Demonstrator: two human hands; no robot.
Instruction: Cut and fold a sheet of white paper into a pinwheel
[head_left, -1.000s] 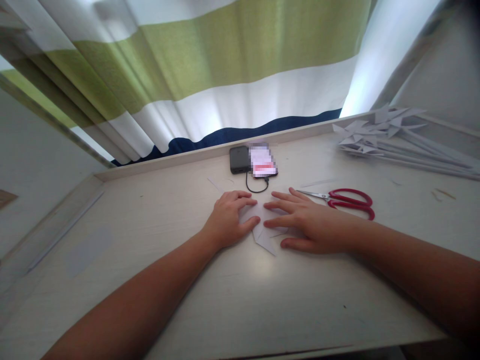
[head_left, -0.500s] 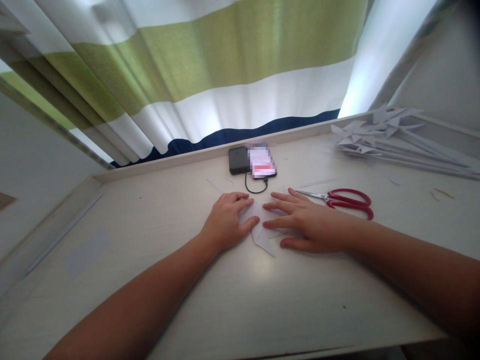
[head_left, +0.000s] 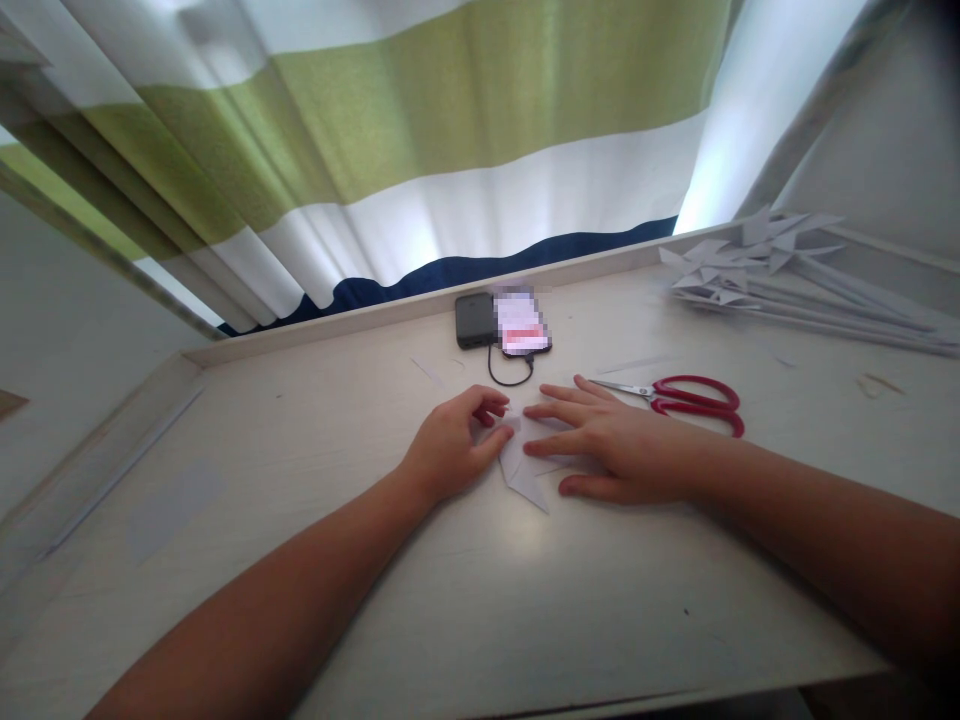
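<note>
Paper is the thing under both hands: a folded white paper piece (head_left: pixel 526 482) lies flat near the middle of the pale surface (head_left: pixel 315 470), with one pointed corner poking out toward the person between the two wrists. It looks thin and crisp, with sharp creases and angular flaps, and most of it is hidden beneath the palms.

It is likely very light and limp. It would slide easily on the smooth top and crumple or tear under a rough pinch, so a flap edge or a corner seems the best place to take hold of it while the other hand pins it down.

The left hand (head_left: pixel 450 447) has its fingers (head_left: pixel 487 402) curled, thumb and forefinger apparently nipping the paper's left edge. The right hand (head_left: pixel 616 452) lies spread and flat, fingers extended, pressing on the paper's right part.

Red-handled scissors (head_left: pixel 696 402) lie just beyond the right hand. Farther back, a dark power bank (head_left: pixel 474 320) is cabled to a phone (head_left: pixel 523 322). Paper pinwheels on sticks (head_left: pixel 750 268) are heaped at the far right, under a striped curtain (head_left: pixel 450 150).
</note>
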